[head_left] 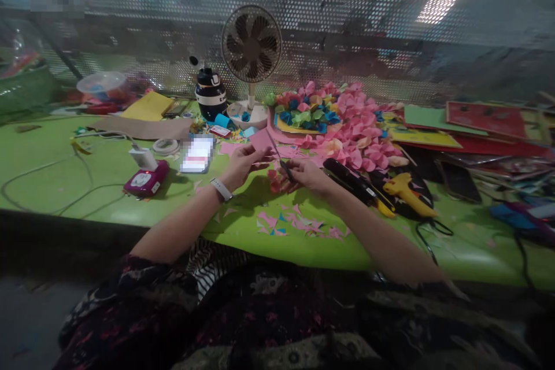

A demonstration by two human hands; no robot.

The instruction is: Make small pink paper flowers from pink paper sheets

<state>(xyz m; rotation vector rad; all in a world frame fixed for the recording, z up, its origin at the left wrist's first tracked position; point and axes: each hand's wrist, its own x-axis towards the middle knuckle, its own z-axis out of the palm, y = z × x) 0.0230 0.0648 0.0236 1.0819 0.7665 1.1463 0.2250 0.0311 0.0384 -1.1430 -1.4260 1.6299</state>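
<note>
In the middle of the head view, my left hand [245, 163] pinches a small piece of pink paper [261, 141] above the green table [243, 219]. My right hand [310, 177] is closed around the dark handles of scissors [284, 167]. Their blades point up and away, close against the right side of the pink paper; I cannot tell whether they touch it. Pink and blue paper scraps [303, 222] lie on the table below my hands. Behind my right hand spreads a heap of pink paper petals [358, 121], beside a pile of blue, green and yellow paper pieces [310, 113].
A small fan [251, 43] and a dark bottle [211, 95] stand at the back. Left of my hands are a lit phone [197, 154] and a purple power block [146, 180]. To the right lie a yellow glue gun [407, 193], a black stapler-like tool [350, 181] and a dark phone [458, 181].
</note>
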